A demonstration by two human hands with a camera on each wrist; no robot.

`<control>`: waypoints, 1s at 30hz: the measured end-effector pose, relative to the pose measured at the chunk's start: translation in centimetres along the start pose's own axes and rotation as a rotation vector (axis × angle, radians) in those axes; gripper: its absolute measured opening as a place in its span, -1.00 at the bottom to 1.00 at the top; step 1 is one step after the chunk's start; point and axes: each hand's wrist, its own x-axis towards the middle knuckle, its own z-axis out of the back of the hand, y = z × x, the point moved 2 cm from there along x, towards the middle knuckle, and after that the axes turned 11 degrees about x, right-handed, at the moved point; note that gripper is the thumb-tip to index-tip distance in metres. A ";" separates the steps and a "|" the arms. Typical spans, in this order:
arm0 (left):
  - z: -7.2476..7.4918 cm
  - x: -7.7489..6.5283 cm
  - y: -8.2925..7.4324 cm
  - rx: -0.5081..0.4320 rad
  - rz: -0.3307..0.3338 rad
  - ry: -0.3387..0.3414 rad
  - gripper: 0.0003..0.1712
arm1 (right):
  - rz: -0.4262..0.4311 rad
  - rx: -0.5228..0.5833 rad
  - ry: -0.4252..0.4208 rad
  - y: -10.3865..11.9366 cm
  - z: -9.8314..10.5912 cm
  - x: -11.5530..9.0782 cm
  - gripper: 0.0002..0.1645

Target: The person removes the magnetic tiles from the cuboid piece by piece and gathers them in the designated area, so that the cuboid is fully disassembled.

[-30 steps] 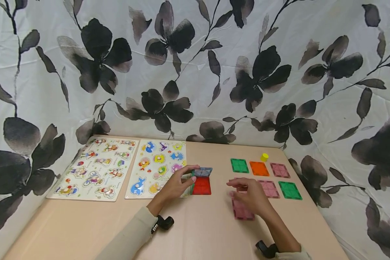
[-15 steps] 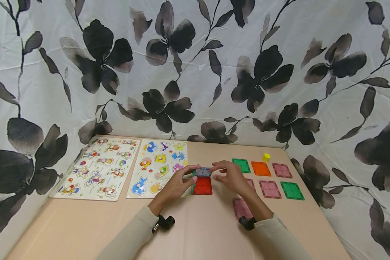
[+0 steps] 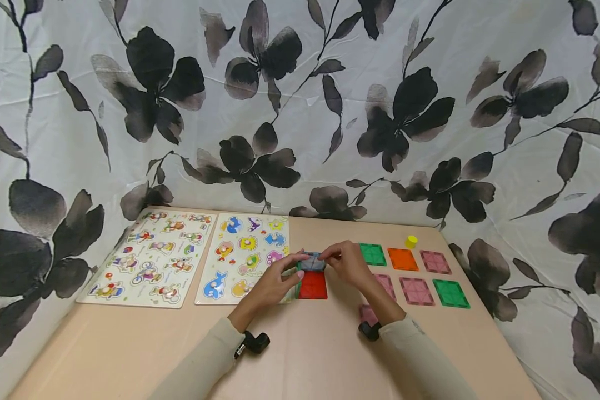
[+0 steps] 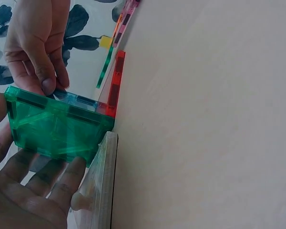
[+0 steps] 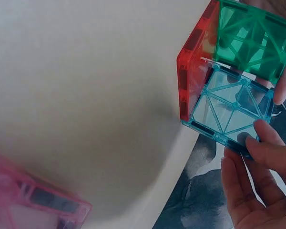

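A clear red magnetic tile (image 3: 313, 285) lies flat on the table in the head view. At its left edge stands a green magnetic tile (image 4: 57, 126), and a light blue magnetic tile (image 5: 229, 105) stands along its far edge. My left hand (image 3: 275, 283) holds the green tile, its fingers behind the outer face in the left wrist view. With thumb and fingers my right hand (image 3: 350, 266) pinches the blue tile's upper edge. The green and blue tiles meet or nearly meet at a corner.
Several loose tiles lie at the right: green (image 3: 372, 254), orange (image 3: 402, 259) and pink (image 3: 417, 291). A yellow cylinder (image 3: 411, 241) stands behind them. Two picture puzzle boards (image 3: 215, 264) lie left, the nearer one close beside my left hand. A floral cloth (image 3: 330, 111) hangs behind the table.
My right hand has moved left from above the pink tiles and taken hold of the blue tile. That tile leaned before and now stands more upright. My left hand has stayed in place.
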 end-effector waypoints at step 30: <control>0.1 -0.1 0.0 0.031 0.007 -0.002 -0.47 | -0.280 0.113 -0.169 -2.0 7.6 -6.3 -0.77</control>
